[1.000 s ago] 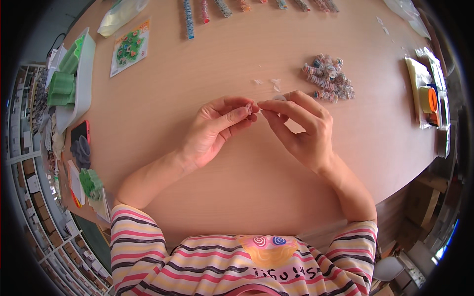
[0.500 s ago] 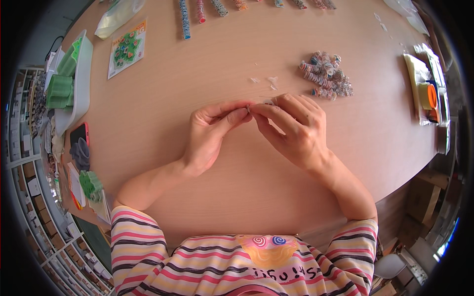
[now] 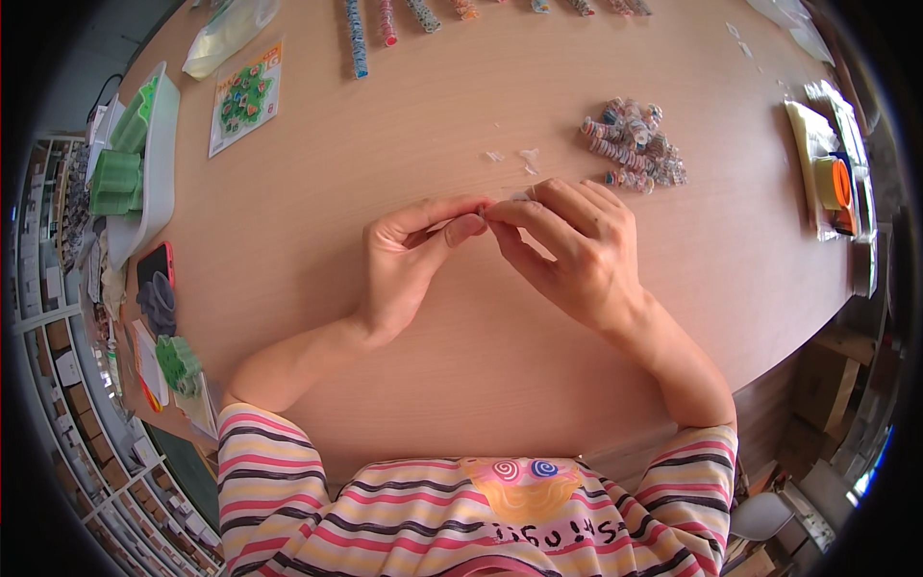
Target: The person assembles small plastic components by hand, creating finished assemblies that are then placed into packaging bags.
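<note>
Left hand and right hand meeting fingertip to fingertip over the middle of the wooden table, both curled nearly closed in a pinch on one tiny piece that's mostly buried between thumbs and forefingers, so too small to tell what exactly. Just beyond the right knuckles, a heap of little striped rolls and a few clear scraps on the tabletop, none touched. Way off left, a white tray with green blocks, well apart from both hands.
</note>
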Demonstrator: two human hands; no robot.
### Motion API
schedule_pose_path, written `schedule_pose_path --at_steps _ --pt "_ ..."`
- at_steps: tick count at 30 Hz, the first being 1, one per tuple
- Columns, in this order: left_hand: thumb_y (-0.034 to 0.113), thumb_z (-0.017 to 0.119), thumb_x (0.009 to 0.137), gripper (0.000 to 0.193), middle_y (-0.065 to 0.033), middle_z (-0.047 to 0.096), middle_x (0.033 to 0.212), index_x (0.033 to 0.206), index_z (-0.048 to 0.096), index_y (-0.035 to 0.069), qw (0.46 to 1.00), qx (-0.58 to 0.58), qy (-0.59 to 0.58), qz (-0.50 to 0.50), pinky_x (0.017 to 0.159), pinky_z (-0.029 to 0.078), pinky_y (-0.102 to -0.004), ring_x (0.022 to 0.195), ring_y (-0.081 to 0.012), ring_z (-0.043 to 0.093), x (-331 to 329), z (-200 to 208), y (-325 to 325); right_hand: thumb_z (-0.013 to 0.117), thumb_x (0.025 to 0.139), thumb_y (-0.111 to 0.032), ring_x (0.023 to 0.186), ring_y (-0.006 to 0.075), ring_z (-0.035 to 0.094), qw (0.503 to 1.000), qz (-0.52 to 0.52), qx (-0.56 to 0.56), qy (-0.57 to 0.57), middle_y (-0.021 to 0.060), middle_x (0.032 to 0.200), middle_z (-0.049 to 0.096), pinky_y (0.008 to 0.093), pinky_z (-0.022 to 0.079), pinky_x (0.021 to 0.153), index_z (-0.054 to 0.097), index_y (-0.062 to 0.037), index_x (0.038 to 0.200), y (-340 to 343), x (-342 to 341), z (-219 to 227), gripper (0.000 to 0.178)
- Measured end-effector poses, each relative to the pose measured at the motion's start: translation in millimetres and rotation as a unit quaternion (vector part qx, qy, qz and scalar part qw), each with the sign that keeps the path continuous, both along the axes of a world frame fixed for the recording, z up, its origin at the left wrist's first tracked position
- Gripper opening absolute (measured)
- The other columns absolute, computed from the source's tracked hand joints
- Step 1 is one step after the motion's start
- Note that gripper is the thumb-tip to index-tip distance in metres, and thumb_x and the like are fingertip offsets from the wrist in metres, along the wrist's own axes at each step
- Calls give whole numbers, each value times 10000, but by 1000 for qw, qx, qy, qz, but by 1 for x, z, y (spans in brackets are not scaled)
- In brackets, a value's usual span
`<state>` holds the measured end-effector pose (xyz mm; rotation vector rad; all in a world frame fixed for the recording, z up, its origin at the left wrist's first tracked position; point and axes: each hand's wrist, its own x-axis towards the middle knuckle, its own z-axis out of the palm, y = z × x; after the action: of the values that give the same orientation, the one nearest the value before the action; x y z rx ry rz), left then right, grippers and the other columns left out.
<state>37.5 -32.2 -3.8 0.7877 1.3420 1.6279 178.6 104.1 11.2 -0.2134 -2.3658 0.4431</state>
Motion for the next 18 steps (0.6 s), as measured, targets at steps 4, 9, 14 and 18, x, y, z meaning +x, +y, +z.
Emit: schedule_pose_path --at_steps 4,9,14,18 --pt "-11 606 943 206 -111 697 1108 1132 686 -22 999 -14 36 1 945 538 -307 1034 -169 654 1 2 1 762 709 -97 596 155 553 1000 -6 21 -9 -7 713 556 298 426 528 625 -112 801 0 -1 2 166" --pt "-23 620 930 216 -95 698 1093 1133 689 -5 1000 -28 14 -6 937 532 -289 1024 -155 651 2 1 1 713 659 -47 579 168 535 1000 -11 8 21 0 685 525 303 428 516 542 -110 714 -3 -5 0 191" --pt "4 616 946 218 -95 704 1076 1155 675 -17 1000 -6 -4 -27 910 541 -282 987 -149 665 4 -1 3 713 623 -51 585 177 534 1000 -13 -9 15 -1 691 519 310 445 526 537 -108 712 -4 -5 -2 206" --pt "40 615 955 212 -108 712 1032 1149 678 -18 989 -8 -143 -46 906 557 -303 939 -165 684 3 1 3 758 596 -115 634 176 551 1000 -2 14 16 -2 731 523 311 457 543 551 -113 749 -3 -4 -1 257"
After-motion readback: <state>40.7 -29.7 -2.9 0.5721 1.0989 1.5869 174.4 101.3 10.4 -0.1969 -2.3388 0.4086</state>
